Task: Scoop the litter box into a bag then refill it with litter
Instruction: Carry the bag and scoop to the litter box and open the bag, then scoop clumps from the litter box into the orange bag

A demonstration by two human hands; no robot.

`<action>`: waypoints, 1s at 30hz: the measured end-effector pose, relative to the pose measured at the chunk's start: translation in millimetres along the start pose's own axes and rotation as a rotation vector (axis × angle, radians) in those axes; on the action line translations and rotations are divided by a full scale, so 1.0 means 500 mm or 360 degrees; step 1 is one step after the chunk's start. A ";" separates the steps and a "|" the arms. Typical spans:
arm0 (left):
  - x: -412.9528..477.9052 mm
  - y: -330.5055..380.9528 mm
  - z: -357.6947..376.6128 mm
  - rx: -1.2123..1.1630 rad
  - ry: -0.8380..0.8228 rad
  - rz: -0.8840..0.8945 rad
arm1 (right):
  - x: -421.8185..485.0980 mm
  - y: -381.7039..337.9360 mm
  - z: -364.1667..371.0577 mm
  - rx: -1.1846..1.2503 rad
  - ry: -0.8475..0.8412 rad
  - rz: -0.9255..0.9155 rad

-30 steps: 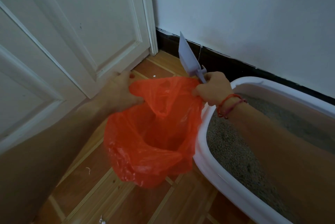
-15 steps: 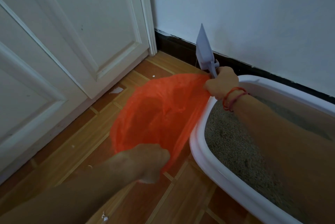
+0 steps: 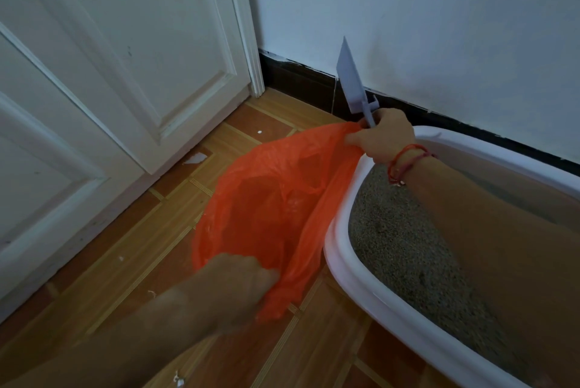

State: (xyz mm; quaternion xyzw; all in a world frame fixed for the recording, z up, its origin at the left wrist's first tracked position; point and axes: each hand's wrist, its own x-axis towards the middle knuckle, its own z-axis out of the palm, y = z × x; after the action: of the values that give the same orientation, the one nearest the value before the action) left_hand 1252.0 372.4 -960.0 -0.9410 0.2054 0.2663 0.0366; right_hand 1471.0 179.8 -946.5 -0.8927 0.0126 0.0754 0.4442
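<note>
The orange bag (image 3: 276, 211) lies on the floor against the litter box (image 3: 345, 249); the left hand (image 3: 238, 284) pinches its near rim, the right hand (image 3: 384, 138) grips the far rim together with the upright scoop (image 3: 351, 76); grey litter (image 3: 395, 243) looks untouched, so I judge scooping and refilling both remain.

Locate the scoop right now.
Head view, upper centre-right: the scoop stands blade-up in the right hand, against the wall, above the litter box corner.
</note>
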 end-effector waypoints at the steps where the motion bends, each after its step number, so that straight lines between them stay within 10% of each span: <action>1: 0.005 0.000 0.004 0.0030 0.0047 -0.0017 | 0.000 0.000 -0.001 -0.0014 -0.0042 -0.0014; 12: 0.069 -0.003 0.043 0.0205 0.0821 -0.0121 | -0.020 0.061 -0.095 -0.0201 0.0214 -0.0227; 23: 0.072 0.048 0.008 -0.0094 0.0527 -0.0087 | -0.044 0.143 -0.137 -0.0343 0.0183 -0.0035; 30: 0.058 -0.076 -0.101 -0.0682 0.1513 -0.0702 | -0.035 0.182 -0.162 -0.0364 0.0215 0.0028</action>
State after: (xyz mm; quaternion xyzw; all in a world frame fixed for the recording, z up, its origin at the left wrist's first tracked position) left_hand 1314.4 387.4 -933.4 -0.9645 -0.0609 -0.1650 -0.1970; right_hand 1455.7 59.7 -967.8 -0.9404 0.0416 0.0199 0.3370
